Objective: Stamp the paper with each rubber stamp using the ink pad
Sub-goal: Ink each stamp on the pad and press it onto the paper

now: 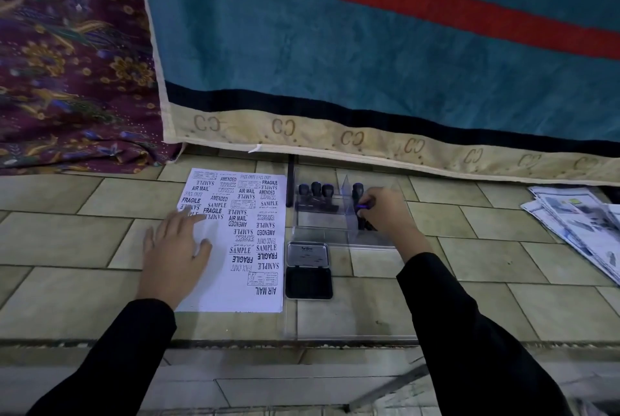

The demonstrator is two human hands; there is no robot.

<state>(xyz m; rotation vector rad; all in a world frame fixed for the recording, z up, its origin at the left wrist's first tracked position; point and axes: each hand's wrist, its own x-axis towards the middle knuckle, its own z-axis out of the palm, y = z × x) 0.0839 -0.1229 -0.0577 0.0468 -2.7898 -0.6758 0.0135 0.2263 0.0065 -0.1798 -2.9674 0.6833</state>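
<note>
I am seeing my right hand (382, 207) reaching into the clear plastic tray (322, 237) and closing its fingers around a dark rubber stamp (359, 201), pinching it near the handle; whether it is being lifted out or set down I cannot tell. Three more stamps (317, 192) are standing upright in the tray's left section, just beside the one I am gripping. These stamps are looking light and rigid, so I am judging the knob handle the best place to hold, keeping fingers off the inked face. My left hand (174, 244) is lying flat with fingers spread on the paper (235, 294), pressing down the thin, floppy sheet, which would slide easily on the tiled floor (469, 274). The sheet is already crowded with prints, leaving bare space mostly at its lower left, under and below my left hand. The open ink pad (308, 281) is sitting between the paper and my right forearm, just in front of the tray, near both hands
</note>
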